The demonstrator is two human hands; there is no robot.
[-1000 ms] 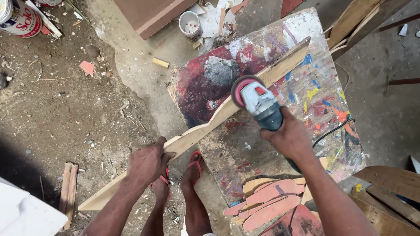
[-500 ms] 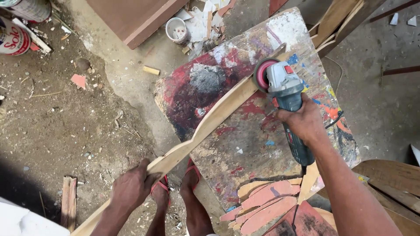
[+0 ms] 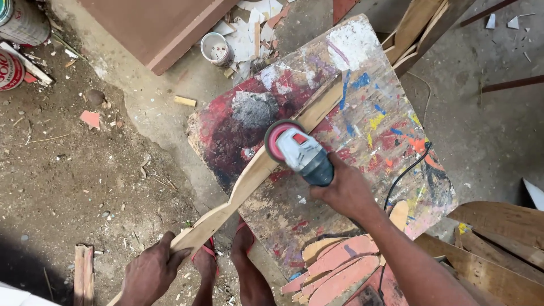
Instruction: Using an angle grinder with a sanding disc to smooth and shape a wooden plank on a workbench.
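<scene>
Now, left hand point(image 3: 150, 273): fingers wrapped round the plank's point(image 3: 243, 181) lower end.
Right hand point(image 3: 344, 190): fingers closed round the grinder point(image 3: 297, 150).
Grinder: disc on plank, over paint-stained surface point(image 3: 385, 130).

Ground: bare earth and concrete, littered with wood chips. A small white paint pot point(image 3: 217, 49) stands beside broken white scraps point(image 3: 247, 35). Two tins point(image 3: 17, 39) sit at upper left (labels not recorded). A reddish-brown panel point(image 3: 164, 25) lies at top. Pink-painted curved wooden offcuts point(image 3: 340, 266) are stacked at lower right, beside bare planks point(image 3: 498, 238).
</scene>
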